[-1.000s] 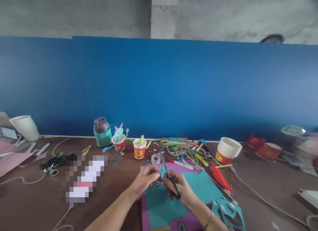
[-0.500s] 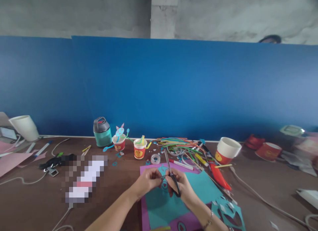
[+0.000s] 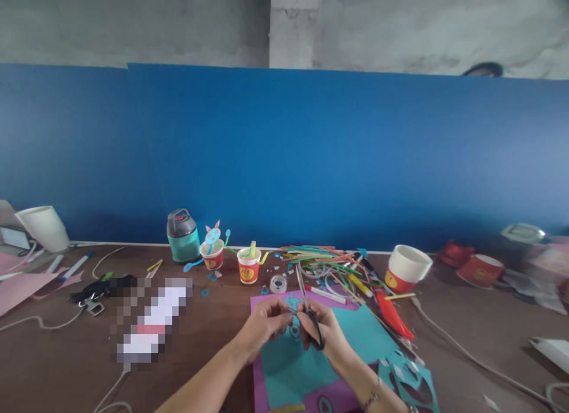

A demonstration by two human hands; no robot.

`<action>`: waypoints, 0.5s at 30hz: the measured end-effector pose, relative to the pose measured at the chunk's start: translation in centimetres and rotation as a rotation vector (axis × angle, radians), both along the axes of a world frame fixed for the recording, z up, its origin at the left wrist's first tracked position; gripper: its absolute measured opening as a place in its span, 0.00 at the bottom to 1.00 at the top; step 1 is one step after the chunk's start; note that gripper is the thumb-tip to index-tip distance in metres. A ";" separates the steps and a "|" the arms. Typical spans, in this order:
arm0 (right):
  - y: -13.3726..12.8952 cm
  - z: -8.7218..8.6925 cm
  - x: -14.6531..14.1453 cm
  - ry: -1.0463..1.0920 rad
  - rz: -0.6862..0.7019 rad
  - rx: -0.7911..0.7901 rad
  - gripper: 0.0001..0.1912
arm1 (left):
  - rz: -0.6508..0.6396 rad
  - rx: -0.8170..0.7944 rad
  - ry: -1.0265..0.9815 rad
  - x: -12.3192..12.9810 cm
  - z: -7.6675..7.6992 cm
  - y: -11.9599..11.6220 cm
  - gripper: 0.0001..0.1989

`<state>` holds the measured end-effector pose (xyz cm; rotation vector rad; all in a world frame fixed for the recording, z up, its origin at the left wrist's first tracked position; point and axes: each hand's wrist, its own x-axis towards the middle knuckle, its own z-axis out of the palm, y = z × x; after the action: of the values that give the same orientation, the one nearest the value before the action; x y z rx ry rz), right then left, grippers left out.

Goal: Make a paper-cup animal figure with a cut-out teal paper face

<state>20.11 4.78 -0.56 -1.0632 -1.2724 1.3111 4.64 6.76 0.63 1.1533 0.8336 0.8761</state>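
Note:
My left hand [image 3: 267, 324] is closed in a pinch on a small thin blue paper piece [image 3: 292, 310]. Close beside it, my right hand [image 3: 329, 330] holds black-handled scissors [image 3: 301, 284], their blades pointing up and away from me. The right thumb and forefinger are at the other end of the paper piece; whether they grip it too I cannot tell. Beneath both hands lie a teal paper sheet [image 3: 293, 371] and a purple sheet [image 3: 258, 377]. Small cut-out shapes with drawn hearts [image 3: 294, 330] show between the hands.
Beyond the hands are a tape roll [image 3: 278, 284], a marker [image 3: 326, 294] and a heap of coloured straws [image 3: 320, 258]. Decorated paper cups [image 3: 249, 271] stand left of these, white cups [image 3: 406, 265] to the right. Teal scraps [image 3: 411, 380] lie right. A blue partition [image 3: 284, 158] rises behind.
My hands stay in nearly the same place. The left fingers have shifted slightly on the paper piece, and the scissors have tilted a little to the right.

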 end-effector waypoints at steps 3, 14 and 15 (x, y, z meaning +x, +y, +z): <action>0.0 0.0 -0.1 -0.009 0.041 0.038 0.22 | 0.076 -0.027 -0.046 0.2 0.1 -0.1 0.17; -1.0 0.6 -0.9 -0.135 0.216 -0.029 0.17 | 0.205 -0.201 -0.256 0.9 0.0 -0.4 0.19; -1.1 0.6 -1.0 -0.134 0.216 -0.027 0.17 | 0.213 -0.226 -0.262 1.0 0.0 -0.6 0.19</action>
<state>19.13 3.72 0.01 -1.0698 -1.5071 1.4415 5.63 6.20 0.64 0.7435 0.8238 1.0536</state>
